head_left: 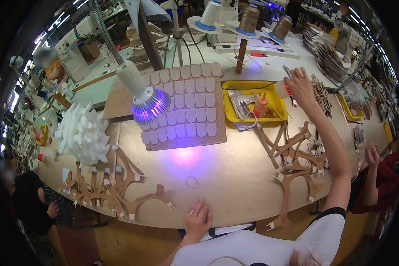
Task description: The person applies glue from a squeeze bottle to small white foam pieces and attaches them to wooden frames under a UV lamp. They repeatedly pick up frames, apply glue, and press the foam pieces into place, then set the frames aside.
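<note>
while gripping bottle (282,90) with right hand (302,88) at two o'clock, probably transferring; next: avoid tray rim (228,108); cannot tell left grip (198,221).

Tabs (190,101) on board (221,108), tray (270,120) to its right, held container (281,90) near tray's corner

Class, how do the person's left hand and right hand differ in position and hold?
The left hand lies close to the body, by the table's near edge; the right hand is stretched out beside the yellow tray, to its right. The left hand shows nothing in its grasp, while the right hand grips a pale container with a red patch. Both are ungloved.
</note>
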The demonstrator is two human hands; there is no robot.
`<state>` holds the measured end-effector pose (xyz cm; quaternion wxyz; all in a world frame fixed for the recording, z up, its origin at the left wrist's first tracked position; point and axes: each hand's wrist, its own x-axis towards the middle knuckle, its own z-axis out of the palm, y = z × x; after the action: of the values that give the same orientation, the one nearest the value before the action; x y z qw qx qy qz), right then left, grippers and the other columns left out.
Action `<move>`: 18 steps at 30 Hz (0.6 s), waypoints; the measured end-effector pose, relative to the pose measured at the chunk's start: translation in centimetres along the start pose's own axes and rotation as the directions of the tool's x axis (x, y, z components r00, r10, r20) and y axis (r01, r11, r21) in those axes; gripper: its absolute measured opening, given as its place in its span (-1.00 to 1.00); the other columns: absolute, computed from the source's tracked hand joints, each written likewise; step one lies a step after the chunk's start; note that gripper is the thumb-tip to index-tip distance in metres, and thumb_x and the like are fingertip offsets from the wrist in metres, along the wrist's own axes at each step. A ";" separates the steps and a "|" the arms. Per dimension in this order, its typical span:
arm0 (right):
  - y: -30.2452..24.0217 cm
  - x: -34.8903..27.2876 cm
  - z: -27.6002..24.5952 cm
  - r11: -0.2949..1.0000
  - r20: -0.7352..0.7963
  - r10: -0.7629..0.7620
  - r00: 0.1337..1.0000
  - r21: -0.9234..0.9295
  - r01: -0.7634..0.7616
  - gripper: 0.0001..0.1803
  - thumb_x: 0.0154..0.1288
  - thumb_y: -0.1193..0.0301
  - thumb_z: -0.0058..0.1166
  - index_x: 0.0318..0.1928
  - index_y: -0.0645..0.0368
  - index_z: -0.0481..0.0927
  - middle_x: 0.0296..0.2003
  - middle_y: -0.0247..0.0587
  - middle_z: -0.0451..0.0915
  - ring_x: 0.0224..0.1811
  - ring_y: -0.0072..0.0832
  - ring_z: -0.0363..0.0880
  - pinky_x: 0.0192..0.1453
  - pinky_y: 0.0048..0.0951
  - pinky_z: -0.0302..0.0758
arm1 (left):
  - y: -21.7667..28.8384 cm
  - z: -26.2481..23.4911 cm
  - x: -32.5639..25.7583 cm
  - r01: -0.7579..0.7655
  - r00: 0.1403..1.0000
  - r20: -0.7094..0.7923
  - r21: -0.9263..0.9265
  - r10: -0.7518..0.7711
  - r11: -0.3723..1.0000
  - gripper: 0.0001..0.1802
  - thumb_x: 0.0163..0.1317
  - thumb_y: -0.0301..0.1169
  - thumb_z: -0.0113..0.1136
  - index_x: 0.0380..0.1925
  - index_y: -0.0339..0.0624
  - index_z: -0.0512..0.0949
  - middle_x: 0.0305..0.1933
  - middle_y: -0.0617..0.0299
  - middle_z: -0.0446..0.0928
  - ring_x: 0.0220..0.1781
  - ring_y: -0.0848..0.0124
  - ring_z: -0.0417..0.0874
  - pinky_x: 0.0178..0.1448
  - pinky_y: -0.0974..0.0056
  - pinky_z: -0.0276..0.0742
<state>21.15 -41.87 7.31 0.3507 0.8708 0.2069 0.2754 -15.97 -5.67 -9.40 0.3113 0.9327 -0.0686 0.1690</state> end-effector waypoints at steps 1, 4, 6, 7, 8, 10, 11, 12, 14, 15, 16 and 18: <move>-0.8 1.1 1.7 0.998 0.023 -0.058 0.998 -0.039 0.059 -0.63 -0.07 0.41 0.21 -0.15 0.06 0.56 -0.17 -0.22 0.50 0.13 -0.30 0.34 0.33 -0.21 0.14 | 0.0 0.0 -0.1 0.007 1.000 0.002 -0.001 -0.007 1.000 -0.79 0.02 -0.44 0.27 -0.28 -0.15 0.60 0.01 0.05 0.55 0.09 0.11 0.57 0.13 0.11 0.51; -4.0 3.4 6.8 0.949 0.141 -0.243 0.960 -0.171 0.266 -0.71 0.09 0.44 0.09 -0.11 0.14 0.58 -0.14 -0.20 0.53 0.12 -0.33 0.39 0.34 -0.22 0.15 | 0.0 -0.2 -0.1 0.006 1.000 0.020 0.011 -0.006 1.000 -0.79 0.03 -0.41 0.27 -0.27 -0.12 0.61 0.01 0.07 0.56 0.09 0.14 0.57 0.13 0.13 0.52; -5.8 4.3 9.7 0.887 0.229 -0.354 0.907 -0.225 0.403 -0.71 0.16 0.45 0.05 -0.08 0.18 0.58 -0.11 -0.19 0.55 0.10 -0.34 0.42 0.32 -0.23 0.18 | 0.0 -0.5 0.1 -0.003 1.000 0.022 0.025 0.003 1.000 -0.79 0.05 -0.39 0.26 -0.26 -0.11 0.61 0.02 0.09 0.56 0.09 0.17 0.58 0.12 0.15 0.52; -6.3 4.3 10.8 0.872 0.244 -0.386 0.890 -0.218 0.438 -0.71 0.16 0.45 0.05 -0.08 0.18 0.58 -0.12 -0.19 0.55 0.10 -0.34 0.42 0.32 -0.23 0.19 | 0.0 -0.6 0.1 -0.006 1.000 0.017 0.029 0.006 1.000 -0.79 0.05 -0.39 0.26 -0.26 -0.11 0.61 0.03 0.10 0.56 0.09 0.19 0.58 0.12 0.17 0.52; -6.7 4.2 11.8 0.863 0.257 -0.410 0.875 -0.204 0.463 -0.71 0.16 0.45 0.05 -0.07 0.18 0.58 -0.12 -0.19 0.55 0.09 -0.34 0.42 0.32 -0.23 0.19 | 0.1 -0.7 0.1 -0.013 1.000 -0.009 0.032 0.013 0.999 -0.79 0.06 -0.38 0.26 -0.26 -0.11 0.61 0.03 0.11 0.56 0.10 0.20 0.58 0.12 0.18 0.52; -6.6 4.0 13.5 0.850 0.275 -0.440 0.855 -0.179 0.495 -0.70 0.16 0.46 0.05 -0.07 0.19 0.58 -0.12 -0.19 0.55 0.08 -0.34 0.42 0.31 -0.23 0.19 | 0.1 -0.8 0.1 0.002 0.999 -0.044 0.015 -0.001 1.000 -0.79 0.05 -0.40 0.27 -0.26 -0.11 0.61 0.01 0.14 0.57 0.08 0.22 0.59 0.10 0.20 0.54; -6.2 3.4 14.2 0.848 0.300 -0.446 0.843 -0.157 0.505 -0.70 0.16 0.46 0.05 -0.06 0.19 0.58 -0.12 -0.18 0.55 0.08 -0.35 0.43 0.31 -0.24 0.20 | 0.2 -0.8 0.1 0.018 0.999 -0.034 0.001 -0.017 1.000 -0.80 0.05 -0.40 0.28 -0.27 -0.11 0.61 0.00 0.15 0.58 0.07 0.23 0.59 0.09 0.21 0.54; -5.8 3.2 14.8 0.847 0.307 -0.454 0.837 -0.142 0.512 -0.70 0.16 0.46 0.05 -0.06 0.19 0.57 -0.12 -0.18 0.55 0.08 -0.35 0.43 0.31 -0.24 0.20 | 0.3 -0.8 0.0 0.019 0.998 -0.056 -0.004 -0.019 1.000 -0.79 0.08 -0.40 0.25 -0.24 -0.11 0.60 0.02 0.16 0.57 0.10 0.24 0.58 0.12 0.23 0.52; -4.7 2.6 15.7 0.857 0.321 -0.451 0.833 -0.106 0.505 -0.69 0.16 0.47 0.05 -0.05 0.19 0.57 -0.12 -0.18 0.55 0.07 -0.35 0.43 0.30 -0.24 0.21 | 0.3 -0.9 0.0 0.016 0.998 -0.056 -0.036 -0.018 0.999 -0.79 0.14 -0.39 0.20 -0.19 -0.11 0.58 0.07 0.17 0.55 0.15 0.25 0.54 0.17 0.25 0.49; -4.1 2.4 16.0 0.867 0.326 -0.441 0.836 -0.087 0.491 -0.69 0.16 0.47 0.05 -0.05 0.19 0.57 -0.12 -0.18 0.55 0.07 -0.35 0.44 0.30 -0.24 0.21 | 0.3 -0.9 -0.1 0.023 0.999 -0.046 -0.011 -0.024 1.000 -0.79 0.13 -0.39 0.21 -0.20 -0.11 0.58 0.07 0.18 0.55 0.13 0.26 0.55 0.15 0.26 0.50; -3.4 1.8 16.0 0.882 0.328 -0.424 0.844 -0.060 0.467 -0.69 0.17 0.47 0.05 -0.04 0.19 0.57 -0.12 -0.18 0.55 0.06 -0.35 0.44 0.29 -0.24 0.21 | 0.3 -0.9 -0.1 0.017 0.998 -0.055 0.004 -0.017 1.000 -0.79 0.12 -0.39 0.23 -0.20 -0.10 0.59 0.06 0.19 0.55 0.12 0.27 0.56 0.13 0.26 0.52; -2.0 1.2 16.0 0.907 0.331 -0.395 0.857 -0.011 0.422 -0.68 0.17 0.47 0.05 -0.03 0.20 0.57 -0.13 -0.18 0.55 0.06 -0.35 0.44 0.29 -0.24 0.22 | 0.3 -0.9 -0.2 0.011 0.998 -0.063 0.018 -0.010 1.000 -0.78 0.12 -0.38 0.24 -0.21 -0.09 0.59 0.08 0.20 0.54 0.11 0.29 0.57 0.12 0.26 0.53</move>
<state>31.73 -47.81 -3.43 0.4660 0.8247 0.3153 0.0578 -16.46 -5.37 -8.67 0.3054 0.9301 -0.0525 0.1971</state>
